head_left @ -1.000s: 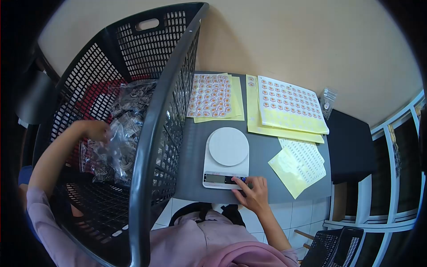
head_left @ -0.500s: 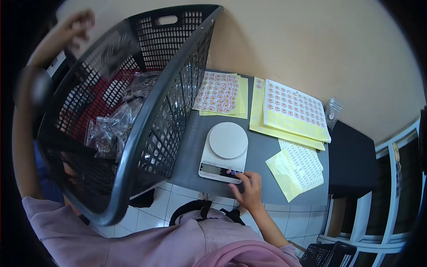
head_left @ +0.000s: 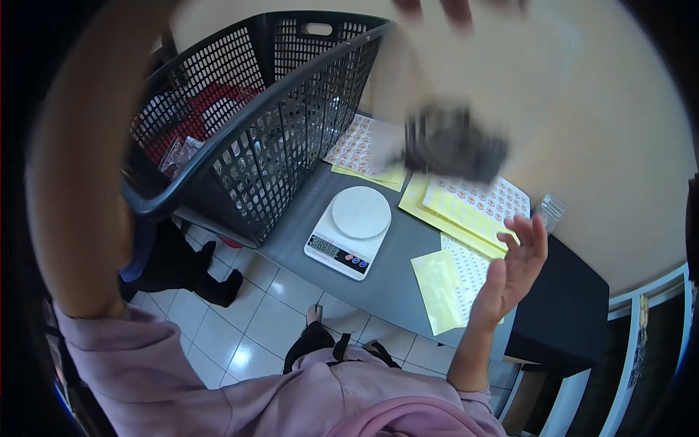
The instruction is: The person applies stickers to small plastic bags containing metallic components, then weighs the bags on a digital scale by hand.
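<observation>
My left hand (head_left: 457,10) is raised at the top edge of the head view, with only blurred fingertips showing. A clear plastic bag with dark contents (head_left: 455,144) hangs below it, smeared by motion; the fingers appear to grip its top, which is hard to see. My right hand (head_left: 515,264) is held up over the right of the table, palm turned in, fingers apart and nothing in it. Between me and the wall sits a white digital kitchen scale (head_left: 358,218), its plate bare and its display lit with digits.
On the left stands a large dark plastic basket (head_left: 251,142) holding clear bags. Sticker sheets (head_left: 477,200) on yellow backing lie on the grey table (head_left: 291,244), with more by the basket. A small clear packet (head_left: 551,211) rests against the wall. Another person's leg (head_left: 178,262) shows below the basket.
My left arm has swung from the basket's far side across to the right, bringing a bag. My right hand has left the scale's buttons and risen rightward. The scale display has lit up.
</observation>
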The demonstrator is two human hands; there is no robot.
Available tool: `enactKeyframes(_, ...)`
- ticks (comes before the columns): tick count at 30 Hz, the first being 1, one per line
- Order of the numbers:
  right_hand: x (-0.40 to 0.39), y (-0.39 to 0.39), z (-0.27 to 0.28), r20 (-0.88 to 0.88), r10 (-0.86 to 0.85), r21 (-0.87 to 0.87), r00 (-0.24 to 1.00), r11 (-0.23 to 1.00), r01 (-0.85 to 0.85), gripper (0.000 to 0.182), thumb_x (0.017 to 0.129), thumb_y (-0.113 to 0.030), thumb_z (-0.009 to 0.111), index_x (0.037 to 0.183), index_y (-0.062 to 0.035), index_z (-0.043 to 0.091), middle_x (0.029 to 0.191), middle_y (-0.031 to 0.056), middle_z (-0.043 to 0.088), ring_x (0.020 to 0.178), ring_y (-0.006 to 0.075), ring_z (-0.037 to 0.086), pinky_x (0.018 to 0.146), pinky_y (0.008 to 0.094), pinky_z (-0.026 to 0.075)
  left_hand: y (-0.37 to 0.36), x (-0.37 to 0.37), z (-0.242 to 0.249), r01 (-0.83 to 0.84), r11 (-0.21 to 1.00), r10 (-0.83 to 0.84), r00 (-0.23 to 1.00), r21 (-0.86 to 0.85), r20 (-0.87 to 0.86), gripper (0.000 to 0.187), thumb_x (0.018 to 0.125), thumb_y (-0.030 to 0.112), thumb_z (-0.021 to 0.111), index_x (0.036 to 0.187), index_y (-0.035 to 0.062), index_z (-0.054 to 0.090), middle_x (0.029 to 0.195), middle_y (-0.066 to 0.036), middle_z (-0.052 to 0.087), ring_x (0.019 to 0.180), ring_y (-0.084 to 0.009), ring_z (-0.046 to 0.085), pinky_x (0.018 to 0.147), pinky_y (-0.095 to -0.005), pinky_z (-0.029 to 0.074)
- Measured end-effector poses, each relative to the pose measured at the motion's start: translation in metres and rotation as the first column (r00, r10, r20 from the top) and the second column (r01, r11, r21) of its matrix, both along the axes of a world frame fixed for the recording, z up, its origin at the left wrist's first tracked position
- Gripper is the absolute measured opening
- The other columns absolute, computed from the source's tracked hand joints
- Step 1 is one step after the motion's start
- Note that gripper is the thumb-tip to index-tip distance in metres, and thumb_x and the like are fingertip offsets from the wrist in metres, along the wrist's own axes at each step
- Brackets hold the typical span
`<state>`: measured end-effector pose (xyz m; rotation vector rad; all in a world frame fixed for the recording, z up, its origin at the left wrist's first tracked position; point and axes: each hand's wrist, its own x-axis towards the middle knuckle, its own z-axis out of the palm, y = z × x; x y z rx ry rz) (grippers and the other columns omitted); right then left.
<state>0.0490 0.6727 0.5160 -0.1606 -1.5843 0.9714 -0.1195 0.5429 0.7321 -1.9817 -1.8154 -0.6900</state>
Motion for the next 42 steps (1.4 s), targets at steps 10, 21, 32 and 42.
enactKeyframes(10,0.02,-0.002,-0.012,0.188,0.41,-0.222,0.892,0.903,-0.368,0.015,0.077,-0.001,0.056,0.092,0.0027,0.054,0.082,0.01,0.06,0.073,0.0144,0.057,0.067,0.0234,0.044,0.013,0.042,-0.123,0.2,0.962,-0.265,0.839,0.185,0.475,0.026,0.075,0.003,0.057,0.101,0.004,0.055,0.085,-0.007,0.054,0.075,-0.0149,0.057,0.06,-0.0262,0.048)
enactKeyframes(21,0.035,-0.005,-0.093,0.213,0.161,-0.55,0.964,0.835,-0.018,0.011,0.081,-0.003,0.053,0.091,0.0018,0.054,0.082,0.0099,0.06,0.076,0.0151,0.059,0.069,0.0231,0.045,-0.076,0.014,-0.343,-0.524,0.846,0.482,0.675,-0.098,0.558,0.022,0.075,0.008,0.056,0.097,0.0057,0.056,0.09,-0.01,0.048,0.087,-0.0251,0.043,0.079,-0.0336,0.033)
enactKeyframes(32,0.02,-0.025,-0.113,0.298,0.162,-0.572,0.941,0.82,0.04,0.013,0.082,-0.003,0.051,0.094,0.0019,0.052,0.083,0.0103,0.059,0.078,0.0139,0.057,0.071,0.0239,0.045,-0.049,0.056,-0.36,-0.494,0.793,0.605,0.708,-0.358,0.363,0.04,0.075,0.031,0.059,0.113,0.0199,0.053,0.113,-0.013,0.035,0.1,-0.0316,0.028,0.084,-0.0426,0.02)
enactKeyframes(42,0.027,-0.028,-0.111,0.246,0.129,-0.612,0.961,0.789,0.05,0.011,0.08,-0.002,0.054,0.09,0.0021,0.053,0.082,0.0097,0.06,0.076,0.015,0.059,0.07,0.0239,0.045,-0.046,0.051,-0.356,-0.486,0.771,0.619,0.722,-0.411,0.308,0.043,0.077,0.028,0.056,0.118,0.0199,0.049,0.109,-0.014,0.035,0.098,-0.0299,0.029,0.082,-0.0401,0.02)
